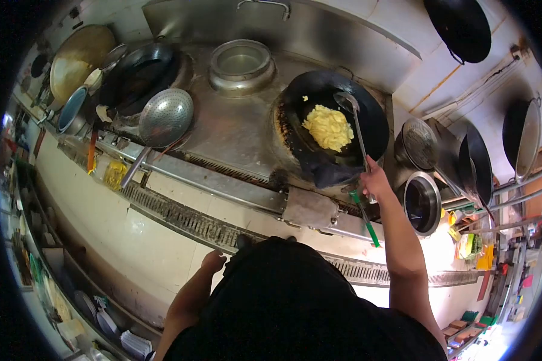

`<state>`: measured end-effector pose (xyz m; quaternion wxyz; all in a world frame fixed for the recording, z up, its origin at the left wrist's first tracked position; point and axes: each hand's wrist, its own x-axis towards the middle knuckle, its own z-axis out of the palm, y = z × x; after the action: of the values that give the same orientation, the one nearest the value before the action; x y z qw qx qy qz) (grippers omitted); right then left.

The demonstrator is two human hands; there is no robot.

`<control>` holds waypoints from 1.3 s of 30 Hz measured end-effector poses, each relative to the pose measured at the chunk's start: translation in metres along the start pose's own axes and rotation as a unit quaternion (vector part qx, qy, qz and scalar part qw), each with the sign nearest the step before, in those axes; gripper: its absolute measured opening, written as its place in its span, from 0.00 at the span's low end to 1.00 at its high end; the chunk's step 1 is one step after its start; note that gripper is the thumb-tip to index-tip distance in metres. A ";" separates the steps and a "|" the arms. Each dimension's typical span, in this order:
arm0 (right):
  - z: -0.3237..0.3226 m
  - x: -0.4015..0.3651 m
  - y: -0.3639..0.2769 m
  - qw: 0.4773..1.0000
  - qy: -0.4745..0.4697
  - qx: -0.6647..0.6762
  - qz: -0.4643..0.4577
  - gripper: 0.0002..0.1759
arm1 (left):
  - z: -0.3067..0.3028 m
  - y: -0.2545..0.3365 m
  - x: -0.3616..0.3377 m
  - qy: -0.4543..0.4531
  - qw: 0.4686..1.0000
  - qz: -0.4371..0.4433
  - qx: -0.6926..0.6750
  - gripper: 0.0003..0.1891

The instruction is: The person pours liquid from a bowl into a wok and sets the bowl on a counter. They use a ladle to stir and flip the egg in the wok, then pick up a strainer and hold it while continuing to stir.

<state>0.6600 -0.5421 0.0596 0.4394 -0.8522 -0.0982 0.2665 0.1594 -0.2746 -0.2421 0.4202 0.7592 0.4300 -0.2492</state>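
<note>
My right hand [375, 182] is closed around the long handle of a metal ladle [360, 131]. The ladle's head rests inside a large black wok [373, 114], toward its far side. Beside the handle, a heap of yellow scrambled egg [329, 128] lies in the wok, with a small bit apart from it. A dark cloth [336, 174] covers the wok's near rim, just left of my right hand. My left hand [214, 260] hangs low by my side, away from the stove; its fingers are mostly hidden, and nothing held shows.
A perforated strainer [167, 117] lies by another dark wok [140, 75] on the left. Between the woks stands a round metal pot [241, 65]. A steel pot [422, 203] and a mesh strainer [420, 143] are at right. A green-handled tool [368, 222] hangs at the stove's front edge.
</note>
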 end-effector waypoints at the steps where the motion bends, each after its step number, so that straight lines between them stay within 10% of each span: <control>1: -0.002 0.000 -0.006 1.000 -0.010 -0.017 0.010 0.41 | 0.014 -0.025 0.016 0.013 0.995 0.076 0.062 0.20; 24: -0.002 -0.010 -0.035 0.985 -0.098 -0.139 -0.035 0.38 | 0.026 -0.049 0.022 0.063 0.980 0.138 0.125 0.19; 26: -0.021 -0.010 0.001 0.898 -0.036 -0.328 -0.291 0.38 | 0.015 -0.030 0.005 0.061 0.989 0.092 0.093 0.20; 30: -0.033 -0.016 0.012 0.913 -0.031 -0.319 -0.253 0.38 | 0.007 -0.013 -0.026 0.030 0.998 0.017 0.043 0.21; 32: -0.022 -0.024 -0.016 0.983 -0.008 -0.179 -0.040 0.39 | 0.008 -0.014 -0.027 0.000 1.000 -0.002 0.019 0.21; 39: -0.017 -0.008 0.006 1.000 0.016 -0.001 0.014 0.39 | -0.003 -0.008 -0.015 0.038 0.996 0.027 0.072 0.21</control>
<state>0.6622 -0.5605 0.0655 0.4362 -0.8583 -0.0794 0.2584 0.1455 -0.2765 -0.2329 0.3541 0.8079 0.4057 -0.2393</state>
